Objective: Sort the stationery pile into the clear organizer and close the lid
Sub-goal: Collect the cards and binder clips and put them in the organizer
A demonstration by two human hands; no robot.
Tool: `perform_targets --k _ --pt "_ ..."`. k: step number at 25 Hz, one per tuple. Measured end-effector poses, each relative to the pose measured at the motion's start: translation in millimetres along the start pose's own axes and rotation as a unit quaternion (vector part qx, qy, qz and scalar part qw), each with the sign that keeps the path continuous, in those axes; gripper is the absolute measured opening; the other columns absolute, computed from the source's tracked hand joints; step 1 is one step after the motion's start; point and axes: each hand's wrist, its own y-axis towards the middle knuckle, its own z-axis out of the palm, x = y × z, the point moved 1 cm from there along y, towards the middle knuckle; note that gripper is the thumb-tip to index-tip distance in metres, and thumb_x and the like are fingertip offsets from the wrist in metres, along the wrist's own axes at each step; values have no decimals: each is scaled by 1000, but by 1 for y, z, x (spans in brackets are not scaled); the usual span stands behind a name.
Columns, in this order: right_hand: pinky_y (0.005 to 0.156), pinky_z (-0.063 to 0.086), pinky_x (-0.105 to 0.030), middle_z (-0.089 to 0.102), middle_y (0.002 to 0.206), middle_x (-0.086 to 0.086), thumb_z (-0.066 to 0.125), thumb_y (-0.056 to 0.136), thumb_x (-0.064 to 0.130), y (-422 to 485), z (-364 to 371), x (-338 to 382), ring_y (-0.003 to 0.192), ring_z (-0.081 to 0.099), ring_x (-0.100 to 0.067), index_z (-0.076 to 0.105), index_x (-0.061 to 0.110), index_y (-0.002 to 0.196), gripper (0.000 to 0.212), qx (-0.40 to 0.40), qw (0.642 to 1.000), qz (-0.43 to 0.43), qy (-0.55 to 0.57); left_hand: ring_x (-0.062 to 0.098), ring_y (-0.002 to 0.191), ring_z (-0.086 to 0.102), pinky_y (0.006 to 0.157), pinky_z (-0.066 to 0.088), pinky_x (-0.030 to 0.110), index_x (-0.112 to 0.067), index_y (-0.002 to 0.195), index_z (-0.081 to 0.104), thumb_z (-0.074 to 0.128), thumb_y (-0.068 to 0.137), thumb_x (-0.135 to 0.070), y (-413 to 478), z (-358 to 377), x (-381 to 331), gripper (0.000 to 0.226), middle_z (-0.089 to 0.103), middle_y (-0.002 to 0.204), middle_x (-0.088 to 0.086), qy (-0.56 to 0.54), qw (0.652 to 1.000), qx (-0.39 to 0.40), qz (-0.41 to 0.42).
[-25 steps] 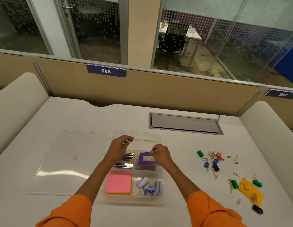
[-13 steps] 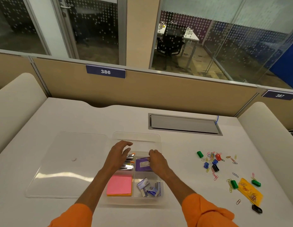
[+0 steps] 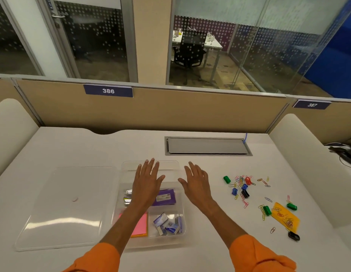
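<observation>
Organizer point(image 3: 129, 165) sat open at desk centre, lid point(image 3: 66, 208) flat on the desk just left of it. Change vs half a second ago: both hands had lifted out of the tray and spread flat, palms down. Before, they were curled in at the purple box. Left hand point(image 3: 148, 180) hovered over the tray's middle, fingers splayed, holding nothing. Right hand point(image 3: 196, 182) was at the tray's right edge, also splayed and empty.

Tray contents:
- purple box point(image 3: 165, 197) in the middle right compartment, partly under the left hand
- staplers point(image 3: 128, 197) in the middle left, mostly hidden by the left wrist
- pink sticky notes point(image 3: 141, 225) on an orange pad, near left
- small staple boxes point(image 3: 167, 225), near right
- far compartment looked empty

Unsorted pile was well to the right on the white desk point(image 3: 190, 252): paper clips point(image 3: 240, 181), green, blue, red and black binder clips, yellow pad point(image 3: 286, 214) with clips on it.

Grey cable hatch point(image 3: 208, 146) was set into the desk behind the tray. Tan partition carried plate 386 point(image 3: 108, 91); glass-walled office with a chair lay beyond.
</observation>
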Motion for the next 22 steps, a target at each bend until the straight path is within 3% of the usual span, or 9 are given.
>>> perform_targets --k 2,5,11,14,18,22 --pt "119 12 -45 21 160 -5 -3 85 73 -5 -7 -16 147 21 -28 33 20 148 90 8 1000 11 0 35 134 47 111 31 55 -16 139 53 16 96 -63 3 8 -17 74 48 147 12 7 1000 12 17" --pt "120 9 -42 13 162 -4 22 97 56 -16 -16 -45 149 12 -26 25 19 151 66 19 999 43 -2 36 136 45 112 25 52 -14 140 52 10 97 -64 7 22 -48 78 47 148 13 1 998 39 42" --pt "119 12 -41 15 162 -4 30 101 49 -41 -24 -118 149 14 -25 25 18 151 59 19 994 105 11 30 145 31 120 21 50 -16 147 42 -1 91 -70 15 54 -116 88 35 156 9 -24 993 54 98" --pt "119 16 -40 21 160 -4 33 101 46 -53 -27 -153 148 19 -24 28 18 150 56 10 991 134 20 29 147 26 121 15 47 -18 149 37 8 90 -69 18 67 -148 83 30 158 7 -37 991 65 111" --pt "116 21 -37 30 156 -6 37 101 41 -67 -28 -206 144 28 -23 31 16 148 54 2 986 166 21 26 149 21 121 13 42 -17 152 31 34 99 -52 23 87 -192 63 25 160 6 -38 988 89 118" --pt "112 27 -37 38 152 -6 37 102 38 -77 -26 -249 138 36 -24 35 15 146 50 -6 981 190 23 22 149 23 120 17 36 -17 153 29 43 101 -39 29 108 -219 58 25 161 4 -44 985 104 131"
